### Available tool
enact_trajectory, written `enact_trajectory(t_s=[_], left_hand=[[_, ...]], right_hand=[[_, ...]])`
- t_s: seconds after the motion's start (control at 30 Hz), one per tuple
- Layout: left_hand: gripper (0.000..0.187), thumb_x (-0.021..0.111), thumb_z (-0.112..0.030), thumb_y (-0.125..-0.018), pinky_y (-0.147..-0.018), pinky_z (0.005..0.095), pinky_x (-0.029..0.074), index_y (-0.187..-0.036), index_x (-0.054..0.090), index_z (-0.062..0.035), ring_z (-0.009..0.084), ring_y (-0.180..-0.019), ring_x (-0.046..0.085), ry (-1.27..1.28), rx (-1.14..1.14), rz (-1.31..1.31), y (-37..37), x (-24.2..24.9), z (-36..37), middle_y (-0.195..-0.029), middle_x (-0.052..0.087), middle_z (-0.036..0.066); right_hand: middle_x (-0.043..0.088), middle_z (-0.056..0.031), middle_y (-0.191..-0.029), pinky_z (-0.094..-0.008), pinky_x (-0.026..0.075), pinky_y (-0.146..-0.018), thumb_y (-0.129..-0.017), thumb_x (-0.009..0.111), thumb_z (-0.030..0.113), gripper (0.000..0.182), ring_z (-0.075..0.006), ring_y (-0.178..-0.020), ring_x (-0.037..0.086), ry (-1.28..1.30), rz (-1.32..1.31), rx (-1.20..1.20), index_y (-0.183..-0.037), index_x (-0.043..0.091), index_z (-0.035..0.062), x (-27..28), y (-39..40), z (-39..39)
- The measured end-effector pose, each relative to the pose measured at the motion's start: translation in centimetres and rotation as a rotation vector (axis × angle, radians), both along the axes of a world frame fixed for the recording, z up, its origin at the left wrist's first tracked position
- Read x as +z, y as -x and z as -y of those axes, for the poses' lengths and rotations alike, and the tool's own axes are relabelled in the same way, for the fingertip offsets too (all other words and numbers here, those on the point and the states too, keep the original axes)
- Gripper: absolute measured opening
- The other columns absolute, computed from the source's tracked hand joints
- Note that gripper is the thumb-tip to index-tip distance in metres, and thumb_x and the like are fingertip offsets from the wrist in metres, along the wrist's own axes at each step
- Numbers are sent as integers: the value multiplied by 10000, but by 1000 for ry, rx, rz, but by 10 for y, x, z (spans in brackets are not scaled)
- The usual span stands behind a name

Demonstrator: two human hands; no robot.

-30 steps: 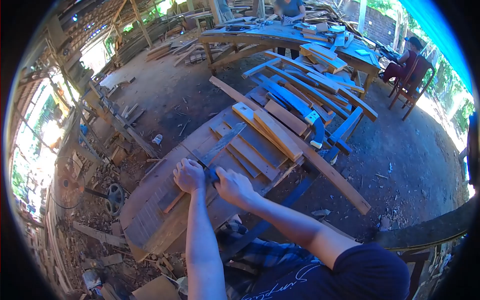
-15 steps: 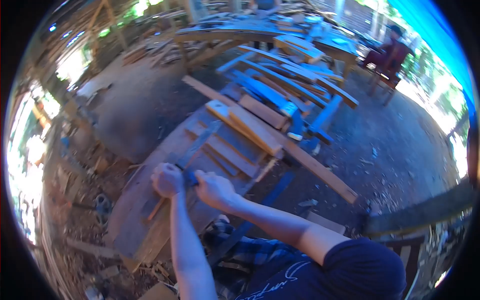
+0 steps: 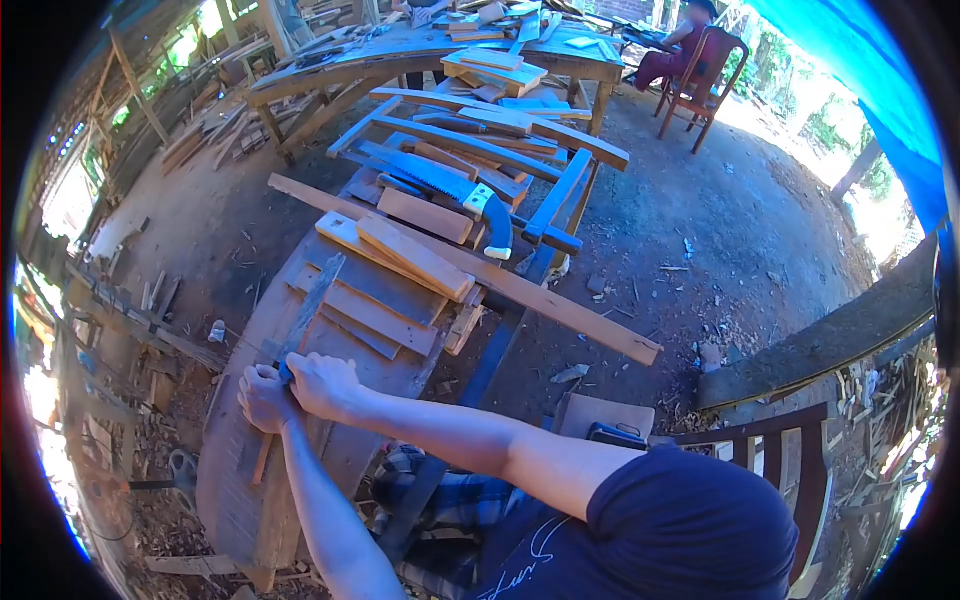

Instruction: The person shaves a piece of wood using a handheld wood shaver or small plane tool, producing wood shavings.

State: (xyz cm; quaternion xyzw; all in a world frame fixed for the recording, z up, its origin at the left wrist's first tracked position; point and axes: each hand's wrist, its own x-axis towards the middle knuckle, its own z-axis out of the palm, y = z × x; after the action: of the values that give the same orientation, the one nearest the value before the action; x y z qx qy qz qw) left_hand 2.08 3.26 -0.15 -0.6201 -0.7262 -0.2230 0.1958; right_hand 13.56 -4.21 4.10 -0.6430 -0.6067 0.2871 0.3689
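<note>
My left hand (image 3: 266,399) is closed, fingers curled, low over the wooden bench board (image 3: 225,470). Right beside it, my right hand (image 3: 322,384) is wrapped round a small blue object (image 3: 285,372) that shows between the two hands; I cannot tell its kind. A long greyish strip (image 3: 318,296) runs from the hands toward the far end of the board. Below the left hand a thin reddish wood strip (image 3: 262,460) sticks out. Flat wood pieces (image 3: 375,315) lie just right of the grey strip.
Past the board, a handsaw (image 3: 478,200) lies on stacked lumber and a wooden frame (image 3: 562,195). A long plank (image 3: 575,318) juts right. Behind stands a wood-laden table (image 3: 350,62). A person (image 3: 685,45) sits on a chair (image 3: 708,75); another person's hand (image 3: 425,14) shows behind the table.
The view has swung, so the bench and lumber sit farther left and the picture is sharper. Both hands stay close together around the blue object.
</note>
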Motion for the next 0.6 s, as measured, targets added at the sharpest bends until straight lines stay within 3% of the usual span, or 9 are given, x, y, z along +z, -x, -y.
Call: enact_trajectory(t_s=[0.07, 0.13, 0.23, 0.43, 0.6], left_hand=[[231, 469, -249, -882, -698, 479, 502, -801, 616, -91, 332, -804, 640, -5, -5, 13, 1, 0, -2, -849, 670, 106], [234, 468, -252, -886, -701, 479, 502, -803, 614, -90, 336, -813, 637, 18, 47, 31, -3, 0, -3, -855, 669, 108], [243, 475, -264, -899, -675, 445, 521, -801, 622, -96, 312, -803, 642, -43, 8, -27, -1, -2, -1, -843, 662, 87], [219, 499, -260, -875, -649, 442, 525, -793, 637, -111, 305, -802, 644, 31, 37, -23, 5, -9, -8, -837, 663, 89], [217, 509, -244, -862, -638, 435, 528, -747, 635, -110, 297, -763, 649, -75, 66, -24, -6, -6, -8, -806, 665, 90]], right_hand=[[645, -234, -967, -576, 466, -832, -857, 567, 177, 215, -422, -907, 642, 80, -60, 20, -1028, 555, 48, 1, 1, -3], [646, -238, -941, -535, 509, -722, -859, 577, 221, 231, -430, -833, 643, -39, 36, -2, -1014, 544, 53, -6, -7, 15], [650, -243, -940, -535, 508, -737, -858, 576, 221, 236, -434, -846, 642, -13, 72, 40, -1019, 546, 52, 1, -23, 50], [651, -247, -954, -545, 507, -740, -857, 559, 255, 234, -453, -879, 634, 13, -9, -4, -1005, 568, 74, 1, 2, -7], [651, -251, -970, -528, 513, -768, -854, 524, 212, 215, -429, -884, 645, -64, 95, 0, -990, 572, 52, -12, -14, 24]])
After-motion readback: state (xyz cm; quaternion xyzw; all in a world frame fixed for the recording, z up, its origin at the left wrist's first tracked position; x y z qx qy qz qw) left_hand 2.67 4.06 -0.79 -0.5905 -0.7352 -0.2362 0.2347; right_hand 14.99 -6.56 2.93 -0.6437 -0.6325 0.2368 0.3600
